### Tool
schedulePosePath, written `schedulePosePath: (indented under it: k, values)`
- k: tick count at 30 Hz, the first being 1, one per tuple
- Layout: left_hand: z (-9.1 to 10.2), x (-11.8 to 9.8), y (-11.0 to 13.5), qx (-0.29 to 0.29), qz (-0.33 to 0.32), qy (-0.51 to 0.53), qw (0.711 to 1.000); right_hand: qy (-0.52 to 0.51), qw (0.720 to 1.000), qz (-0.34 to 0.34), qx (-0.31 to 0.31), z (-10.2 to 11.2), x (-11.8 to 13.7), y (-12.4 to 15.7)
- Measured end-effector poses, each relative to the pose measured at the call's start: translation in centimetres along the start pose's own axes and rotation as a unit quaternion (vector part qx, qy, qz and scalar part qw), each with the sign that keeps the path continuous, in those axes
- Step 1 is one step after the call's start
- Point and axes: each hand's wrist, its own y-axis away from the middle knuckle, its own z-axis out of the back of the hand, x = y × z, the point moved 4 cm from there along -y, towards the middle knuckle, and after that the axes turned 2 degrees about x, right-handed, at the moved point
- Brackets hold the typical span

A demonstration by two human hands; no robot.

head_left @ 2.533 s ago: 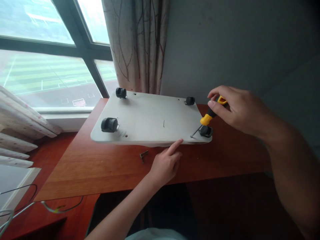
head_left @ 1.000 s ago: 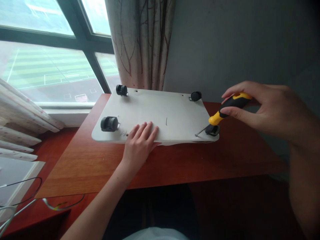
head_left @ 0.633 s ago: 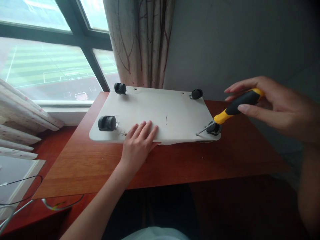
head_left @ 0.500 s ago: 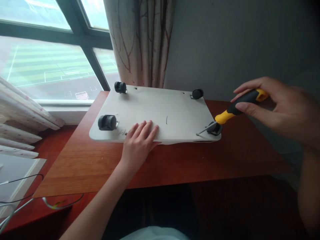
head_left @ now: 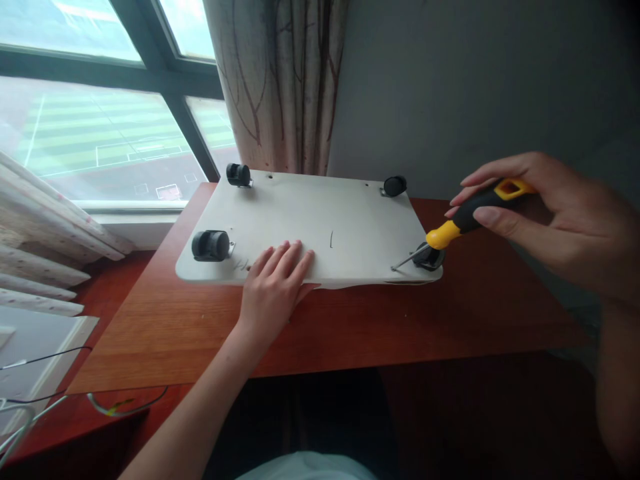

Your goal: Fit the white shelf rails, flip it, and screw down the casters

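Note:
A white board with rounded corners lies flat, black caster wheels at its corners. My left hand rests with fingers spread on the board's near edge, holding nothing. In my right hand is a screwdriver with a yellow and black handle, gripped between thumb and fingers. Its tip meets the board at the near right corner, beside a caster. The shaft slants down to the left and partly covers that caster. At the near left sits another caster.
Under the board is a brown wooden table. Behind it hang a patterned curtain and a grey wall. A window is at the left. Cables run low at the left.
The screwdriver's handle has turned in my right hand, and its yellow end opening now shows more. The tip stays at the same spot. My left hand remains on the board.

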Motion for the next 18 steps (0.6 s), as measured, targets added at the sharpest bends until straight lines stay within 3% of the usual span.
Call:
schedulePosePath:
  k: [5,8,15,18]
  values:
    - [0.0,0.0,0.1,0.002,0.005,0.007,1.0,0.184,0.979,0.058,-0.066,-0.6,1.2,-0.1]
    - [0.1,-0.1,0.0,0.006,0.006,0.003,1.0,0.237,0.964,0.082,-0.091,-0.9,1.5,-0.1]
    - [0.6,-0.3,-0.4,0.026,0.014,0.04,0.999,0.208,0.971,0.07,-0.097,-1.2,2.0,0.3]
    - [1.5,-0.3,-0.1,0.0,0.005,0.089,0.996,0.194,0.975,0.063,-0.09,-0.8,2.4,0.4]
